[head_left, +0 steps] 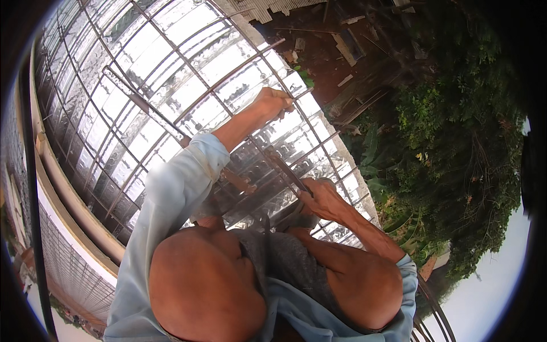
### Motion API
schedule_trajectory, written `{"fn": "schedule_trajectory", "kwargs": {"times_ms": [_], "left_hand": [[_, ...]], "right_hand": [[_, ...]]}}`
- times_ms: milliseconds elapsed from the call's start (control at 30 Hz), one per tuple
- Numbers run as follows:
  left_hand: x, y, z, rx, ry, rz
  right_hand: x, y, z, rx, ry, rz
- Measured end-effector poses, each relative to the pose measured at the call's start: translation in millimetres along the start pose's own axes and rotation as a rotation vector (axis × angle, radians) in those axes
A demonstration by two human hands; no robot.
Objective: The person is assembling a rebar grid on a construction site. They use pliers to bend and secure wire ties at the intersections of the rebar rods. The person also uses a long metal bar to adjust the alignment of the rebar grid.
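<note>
My left hand (275,104) is closed in a pinch at a crossing of the steel bar mesh (228,76), close to its right edge. Whatever lies between those fingertips is too small to make out. Nearer to me, my right hand (323,198) grips a long, narrow, dark metal hand tool (289,174); its tip points up and left, over the mesh, and its exact kind is unclear. Beneath the bars lies shiny silver foil sheeting (196,108), which mirrors my hands and legs. I crouch with both knees bent, and my legs hide part of the mesh.
A rough masonry edge (360,196) runs along the right, with a drop to brown ground (319,74) strewn with boards. Leafy trees (450,159) stand beyond it. Wooden boards (68,199) border the left side, beside a dark upright pole (31,171). A metal bar (145,105) lies across the mesh.
</note>
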State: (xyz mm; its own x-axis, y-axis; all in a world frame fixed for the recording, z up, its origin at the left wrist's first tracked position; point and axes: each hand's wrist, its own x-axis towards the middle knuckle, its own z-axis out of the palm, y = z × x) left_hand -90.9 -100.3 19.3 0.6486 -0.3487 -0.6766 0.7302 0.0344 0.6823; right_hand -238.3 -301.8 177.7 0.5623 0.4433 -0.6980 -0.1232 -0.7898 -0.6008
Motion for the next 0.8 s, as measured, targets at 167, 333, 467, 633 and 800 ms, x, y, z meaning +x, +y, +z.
{"fn": "schedule_trajectory", "kwargs": {"times_ms": [167,333,467,633,800], "left_hand": [[-5.5,-2.4,2.4,0.027,0.031,0.06],[-15.2,-6.3,3.6,0.125,0.066,0.204],[-8.0,-13.2,-1.7,0.142,0.0,0.274],[-4.6,5.3,-20.0,0.168,-0.21,0.156],[6.2,8.3,-25.7,0.3,-0.298,0.14]], "right_hand": [[-30.4,-4.6,-59.9,-0.091,0.114,0.029],[2.5,-19.1,-130.2,-0.842,0.293,-0.067],[36.5,-10.3,-163.6,-1.266,0.191,-0.165],[53.6,-24.6,-169.9,-1.442,0.179,-0.192],[49.4,-43.1,-163.9,-1.385,0.05,-0.009]]}}
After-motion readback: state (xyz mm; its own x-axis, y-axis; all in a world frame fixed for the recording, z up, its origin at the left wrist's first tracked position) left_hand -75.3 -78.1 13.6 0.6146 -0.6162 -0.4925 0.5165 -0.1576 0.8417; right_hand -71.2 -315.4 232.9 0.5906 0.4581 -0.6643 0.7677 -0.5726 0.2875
